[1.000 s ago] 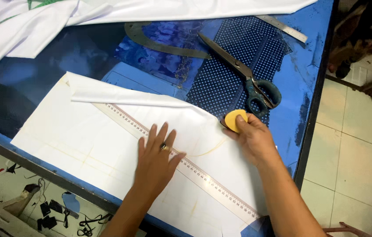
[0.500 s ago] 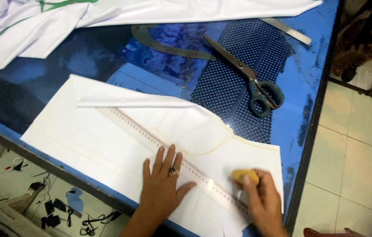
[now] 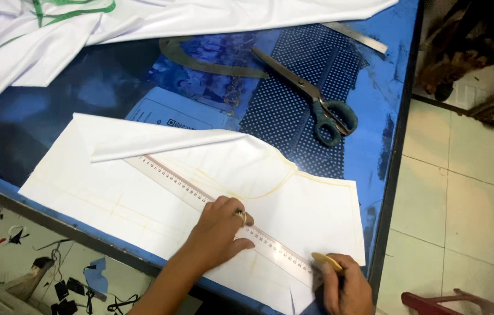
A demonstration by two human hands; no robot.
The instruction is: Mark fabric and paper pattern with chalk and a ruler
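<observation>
Two hands work at the near edge of the blue table, and we see both pressed onto a flat piece of white cloth that stretches along that edge. At the far left corner lies a heap of white fabric with green trim. Moving right, we find a clear ruler lying slantwise across the white cloth, one end tucked under a folded flap. Our left hand lies flat on the ruler, fingers together, holding nothing but pinning it down. Faint yellow lines run over the cloth beside it. Farther back, near the middle of the table, a pair of scissors with dark green handles rests on a dark dotted cloth, blades closed. At the near right corner our right hand is pinched on a yellow piece of chalk, whose tip touches the ruler's end. A metal strip lies at the far right edge.
</observation>
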